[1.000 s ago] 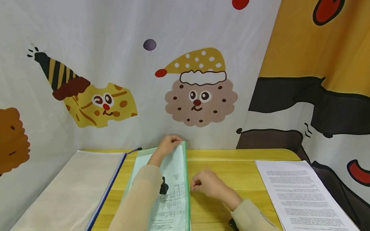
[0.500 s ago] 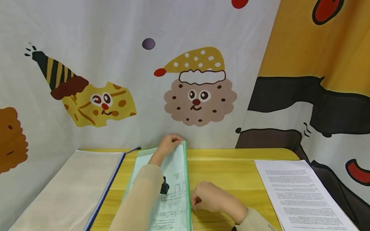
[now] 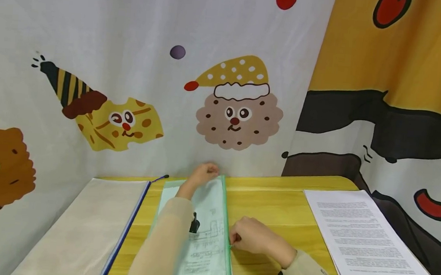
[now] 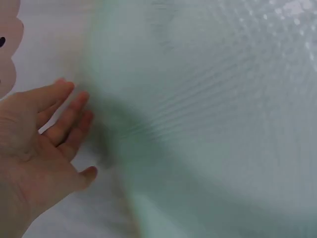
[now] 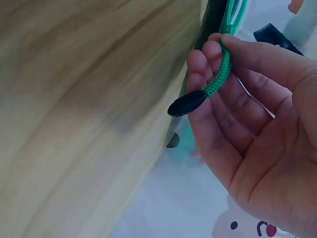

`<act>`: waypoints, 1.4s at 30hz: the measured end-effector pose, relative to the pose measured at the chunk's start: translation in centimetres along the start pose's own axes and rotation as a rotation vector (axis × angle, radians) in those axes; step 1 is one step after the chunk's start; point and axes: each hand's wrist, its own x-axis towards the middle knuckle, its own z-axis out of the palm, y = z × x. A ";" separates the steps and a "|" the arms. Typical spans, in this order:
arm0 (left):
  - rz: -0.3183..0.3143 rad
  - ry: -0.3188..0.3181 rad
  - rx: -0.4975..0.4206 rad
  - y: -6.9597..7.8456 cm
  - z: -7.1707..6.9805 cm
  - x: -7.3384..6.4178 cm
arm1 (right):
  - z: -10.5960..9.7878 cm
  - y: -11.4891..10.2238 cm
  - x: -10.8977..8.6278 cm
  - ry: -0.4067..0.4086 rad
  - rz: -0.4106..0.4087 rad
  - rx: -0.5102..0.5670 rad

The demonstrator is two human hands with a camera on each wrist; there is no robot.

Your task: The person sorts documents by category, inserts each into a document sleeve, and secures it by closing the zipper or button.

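A clear, green-edged zip document pouch [image 3: 206,240] lies on the table with printed or drawn sheets showing through it. My left hand [image 3: 199,178] is at its far right corner. In the left wrist view, that hand's fingers [image 4: 69,119] are spread and loosely bent beside the blurred pouch, with nothing between them. At the pouch's right edge, my right hand [image 3: 257,237] pinches a green cord zipper pull [image 5: 221,74] between thumb and forefinger. The pull's black tip [image 5: 187,103] hangs past the fingers in the right wrist view.
On the left lies a second pouch [image 3: 89,226], whitish with a blue zip edge and a blue cord pull [image 3: 160,178] at its far corner. A stack of printed paper [image 3: 371,248] sits on the right of the yellow wood-grain table [image 3: 278,198]. A cartoon-printed curtain [image 3: 155,28] stands behind.
My left hand has let go of the pouch's far corner, which has shifted slightly towards me and right. My right hand has moved a little towards me along the zip edge.
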 end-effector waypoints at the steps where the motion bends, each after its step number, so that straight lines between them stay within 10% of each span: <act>1: 0.013 -0.028 -0.008 0.2 -0.2 -0.3 | 0.0 0.1 0.0 0.005 0.003 -0.004; 7: 0.151 -0.177 0.090 2.3 -1.8 -3.1 | 0.1 0.6 0.0 0.009 0.011 0.005; 14: 0.240 -0.301 0.351 5.0 -2.3 -10.3 | -0.1 1.1 -0.4 0.006 0.027 0.016; 25: 0.379 -0.380 0.513 6.0 2.6 -19.4 | -0.2 0.6 -0.8 -0.006 0.050 0.094; 31: 0.444 -0.370 0.643 5.8 5.0 -20.8 | -0.2 0.2 -0.9 0.000 0.055 0.122; 42: 0.458 -0.371 0.571 5.7 5.2 -20.5 | 0.0 0.2 -0.7 0.005 0.051 0.099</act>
